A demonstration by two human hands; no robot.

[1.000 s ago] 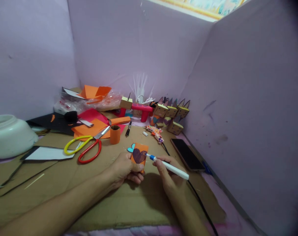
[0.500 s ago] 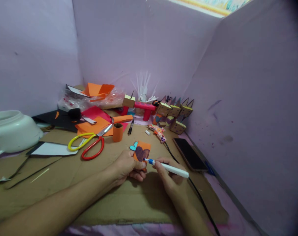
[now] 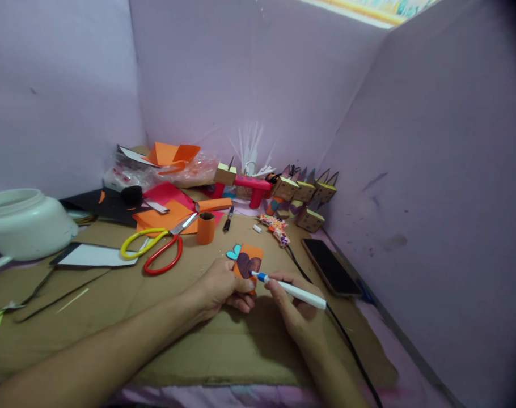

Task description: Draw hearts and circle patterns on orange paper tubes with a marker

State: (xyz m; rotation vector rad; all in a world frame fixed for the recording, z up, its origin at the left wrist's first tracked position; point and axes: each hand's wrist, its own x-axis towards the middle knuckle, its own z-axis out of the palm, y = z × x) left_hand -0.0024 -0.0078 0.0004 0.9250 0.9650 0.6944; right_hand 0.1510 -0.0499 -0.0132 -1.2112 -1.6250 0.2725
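An orange paper piece [image 3: 253, 251] with a dark purple heart [image 3: 245, 264] on its face is pinched between the thumb and fingers of my left hand [image 3: 226, 287]. Whether it is flat or a tube, I cannot tell. My right hand [image 3: 292, 311] grips a white marker [image 3: 304, 296] with a blue collar, its tip at the heart's lower right edge. The right half of the heart looks lighter and streakier than the left. Just behind my left hand shows a small light-blue heart cutout [image 3: 233, 252] with a dark outline.
Scissors [image 3: 176, 230] with yellow and red handles lie left, beside an upright orange tube [image 3: 206, 228]. A black pen [image 3: 228, 220], patterned glue gun [image 3: 277, 228] with a black cord, and phone [image 3: 330, 266] lie beyond my hands. Several cardboard box heads [image 3: 311, 219] stand behind; a white pot [image 3: 24, 224] sits left.
The view has shifted slightly. Both hands keep their grips, and the marker's tip stays at nearly the same spot on the heart.
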